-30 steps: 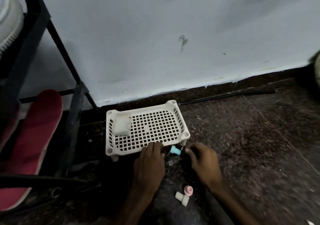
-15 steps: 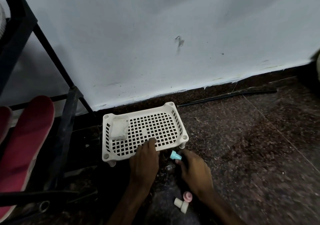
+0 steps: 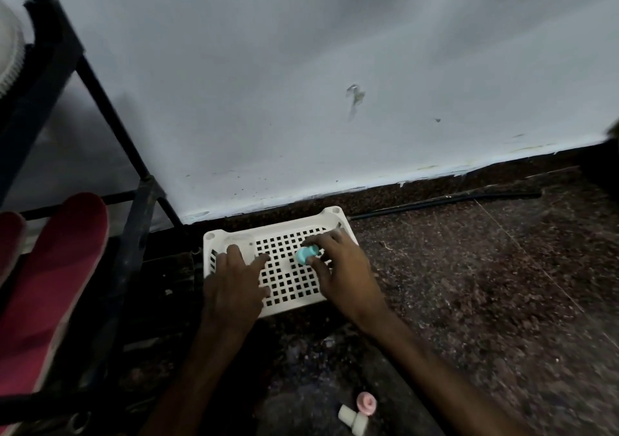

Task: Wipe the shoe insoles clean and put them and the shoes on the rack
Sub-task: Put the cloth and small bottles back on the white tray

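The left hand (image 3: 231, 288) lies flat, fingers straight, on the white plastic grid tray (image 3: 331, 213). The right hand (image 3: 345, 269) pinches a small turquoise cylindrical peg (image 3: 305, 254) over it. Smooth red insoles (image 3: 63, 268) lean in the black metal rack (image 3: 100, 100), at nine o'clock from the tray.

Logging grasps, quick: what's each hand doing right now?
Left hand: open, fingers resting on the white tray.
Right hand: pinching the small teal piece.

A scuffed pale wall (image 3: 301, 67) meets a dark speckled floor (image 3: 485, 285), seemingly stone, in dim light.
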`<move>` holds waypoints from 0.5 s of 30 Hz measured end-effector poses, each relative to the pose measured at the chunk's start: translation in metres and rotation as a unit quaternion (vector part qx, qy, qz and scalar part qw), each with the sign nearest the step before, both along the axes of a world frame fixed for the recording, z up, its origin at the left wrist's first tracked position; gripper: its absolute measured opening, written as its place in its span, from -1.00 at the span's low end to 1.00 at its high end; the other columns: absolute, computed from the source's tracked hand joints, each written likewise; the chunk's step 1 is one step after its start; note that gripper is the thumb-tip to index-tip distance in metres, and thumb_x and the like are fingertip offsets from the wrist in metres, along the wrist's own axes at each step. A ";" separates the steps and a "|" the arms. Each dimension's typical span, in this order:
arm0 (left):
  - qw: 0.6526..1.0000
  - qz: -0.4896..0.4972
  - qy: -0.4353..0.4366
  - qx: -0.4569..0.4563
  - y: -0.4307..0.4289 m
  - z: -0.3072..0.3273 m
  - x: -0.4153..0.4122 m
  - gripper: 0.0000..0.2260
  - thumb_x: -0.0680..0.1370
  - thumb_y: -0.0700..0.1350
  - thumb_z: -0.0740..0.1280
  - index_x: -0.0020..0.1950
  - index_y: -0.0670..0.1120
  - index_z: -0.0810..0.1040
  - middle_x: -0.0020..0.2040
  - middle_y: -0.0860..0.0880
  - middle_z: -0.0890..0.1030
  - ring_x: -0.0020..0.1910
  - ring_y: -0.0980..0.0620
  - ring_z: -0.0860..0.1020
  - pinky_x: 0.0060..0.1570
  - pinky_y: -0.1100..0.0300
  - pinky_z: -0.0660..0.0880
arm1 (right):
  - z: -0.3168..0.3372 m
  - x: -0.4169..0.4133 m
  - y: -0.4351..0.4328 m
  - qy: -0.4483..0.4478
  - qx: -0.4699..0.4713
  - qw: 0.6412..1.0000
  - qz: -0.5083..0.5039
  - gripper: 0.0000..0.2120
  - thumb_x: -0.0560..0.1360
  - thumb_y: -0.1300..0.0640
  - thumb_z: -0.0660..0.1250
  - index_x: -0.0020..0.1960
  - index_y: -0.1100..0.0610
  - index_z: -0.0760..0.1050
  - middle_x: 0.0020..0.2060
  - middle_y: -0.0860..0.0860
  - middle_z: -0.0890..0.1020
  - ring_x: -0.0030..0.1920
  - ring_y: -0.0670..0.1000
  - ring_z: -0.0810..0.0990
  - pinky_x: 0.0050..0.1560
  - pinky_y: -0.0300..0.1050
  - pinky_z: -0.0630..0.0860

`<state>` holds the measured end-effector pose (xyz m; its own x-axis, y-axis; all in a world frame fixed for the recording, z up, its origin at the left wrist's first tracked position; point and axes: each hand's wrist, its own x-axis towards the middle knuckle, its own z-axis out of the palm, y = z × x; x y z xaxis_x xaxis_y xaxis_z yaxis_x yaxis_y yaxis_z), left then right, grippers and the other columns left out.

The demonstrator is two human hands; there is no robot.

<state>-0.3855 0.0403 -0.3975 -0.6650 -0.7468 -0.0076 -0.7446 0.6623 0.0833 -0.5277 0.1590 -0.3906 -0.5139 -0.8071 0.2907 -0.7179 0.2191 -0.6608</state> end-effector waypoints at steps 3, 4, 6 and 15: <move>0.996 0.026 -0.069 0.041 -0.004 -0.008 0.006 -0.47 0.59 0.06 0.26 0.53 0.23 0.17 0.46 -0.11 0.16 0.44 -0.10 0.23 0.27 0.04 0.36 | 0.001 -0.006 -0.037 0.013 0.022 0.999 0.034 -0.76 0.49 0.21 0.37 0.14 0.06 0.55 0.02 0.01 0.56 0.01 0.03 0.56 0.08 -0.01 0.51; 0.997 0.031 -0.056 0.044 -0.005 -0.010 0.006 -0.50 0.61 0.03 0.23 0.53 0.23 0.18 0.45 -0.10 0.17 0.42 -0.08 0.25 0.26 0.04 0.37 | 0.000 -0.007 -0.047 0.017 0.039 0.998 0.040 -0.76 0.49 0.22 0.36 0.14 0.07 0.55 0.02 0.01 0.59 0.01 0.04 0.57 0.07 -0.03 0.49; 0.999 0.032 -0.024 0.010 -0.003 -0.013 0.006 -0.57 0.65 -0.03 0.17 0.51 0.21 0.23 0.38 -0.06 0.25 0.35 -0.05 0.33 0.19 0.07 0.42 | -0.003 -0.006 -0.061 0.022 0.064 0.997 0.043 -0.76 0.50 0.24 0.34 0.16 0.09 0.55 0.02 0.03 0.64 0.04 0.05 0.58 0.05 -0.05 0.48; 0.997 0.013 0.056 -0.059 -0.012 -0.016 0.000 -0.57 0.10 -0.22 0.65 -0.09 0.05 0.70 -0.22 -0.08 0.53 -0.33 -0.08 0.58 -0.55 0.10 0.49 | -0.012 0.000 -0.103 0.064 0.159 0.982 0.080 -0.63 0.51 0.29 0.28 0.30 0.13 0.40 0.12 0.10 0.60 0.13 0.10 0.54 0.04 -0.08 0.42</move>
<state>-0.3850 0.0280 -0.4132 -0.6369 -0.7556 0.1532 -0.7525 0.6525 0.0895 -0.5276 0.0559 -0.4028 -0.3483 -0.9351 0.0654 -0.8328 0.2767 -0.4795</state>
